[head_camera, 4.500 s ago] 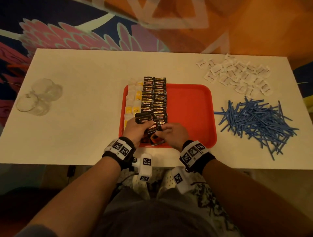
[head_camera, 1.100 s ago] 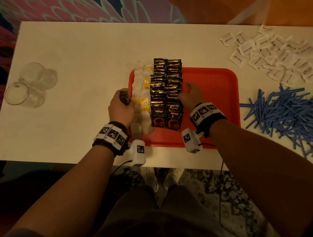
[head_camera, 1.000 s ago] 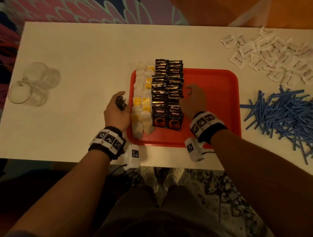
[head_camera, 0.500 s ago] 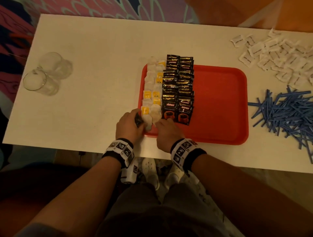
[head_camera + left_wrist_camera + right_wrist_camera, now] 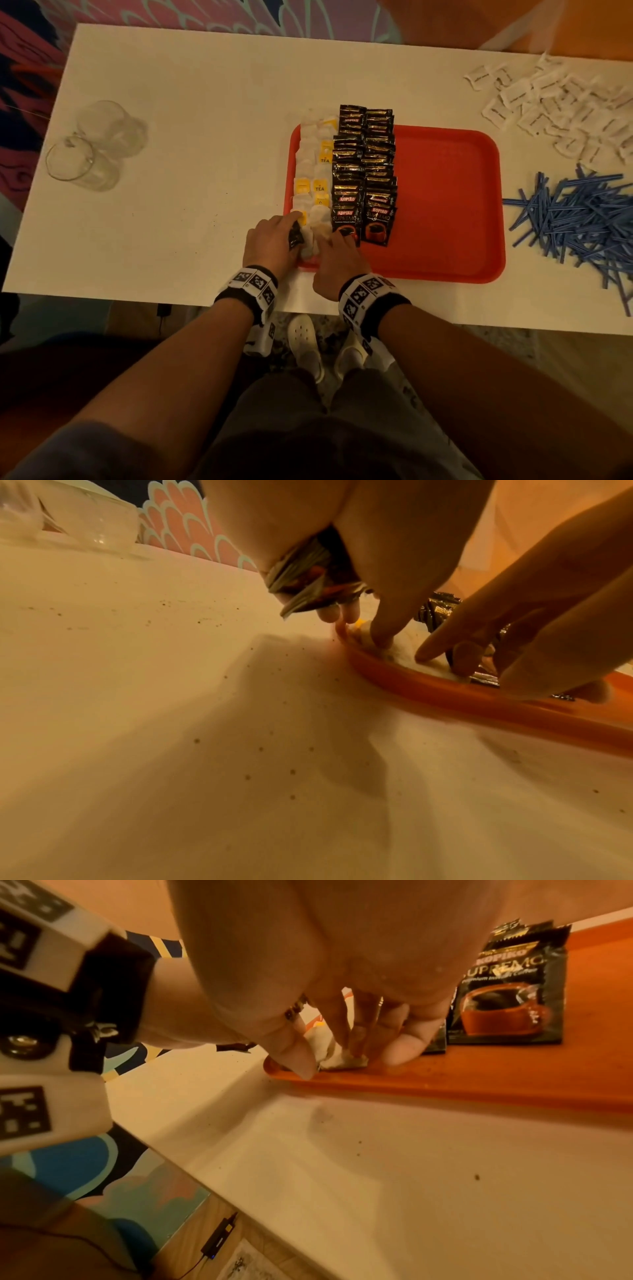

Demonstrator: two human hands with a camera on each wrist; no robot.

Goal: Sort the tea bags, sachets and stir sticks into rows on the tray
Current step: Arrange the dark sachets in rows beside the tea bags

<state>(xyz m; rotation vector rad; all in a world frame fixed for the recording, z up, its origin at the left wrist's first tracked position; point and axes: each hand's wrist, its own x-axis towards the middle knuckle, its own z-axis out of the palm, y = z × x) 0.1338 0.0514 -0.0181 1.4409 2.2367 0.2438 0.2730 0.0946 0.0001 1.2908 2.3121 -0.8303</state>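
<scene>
A red tray (image 5: 445,205) lies mid-table. Along its left side run two columns of white and yellow tea bags (image 5: 313,178), then two columns of black coffee sachets (image 5: 364,171). My left hand (image 5: 291,228) is at the tray's near-left corner and grips a small bundle of black sachets (image 5: 308,588) in its curled fingers, while one finger (image 5: 380,637) presses the nearest tea bag. My right hand (image 5: 334,240) is beside it, thumb and fingertips pinching a white tea bag (image 5: 337,1054) at the near rim, just left of the front sachet (image 5: 507,993).
A pile of white sachets (image 5: 555,102) lies at the far right of the white table (image 5: 188,171), with a heap of blue stir sticks (image 5: 582,219) right of the tray. Two clear glasses (image 5: 92,150) lie at the far left. The tray's right half is bare.
Both hands came back from the sides of the rows to the tray's near-left corner. The right hand now has a tea bag between its fingers. The left still holds its sachets.
</scene>
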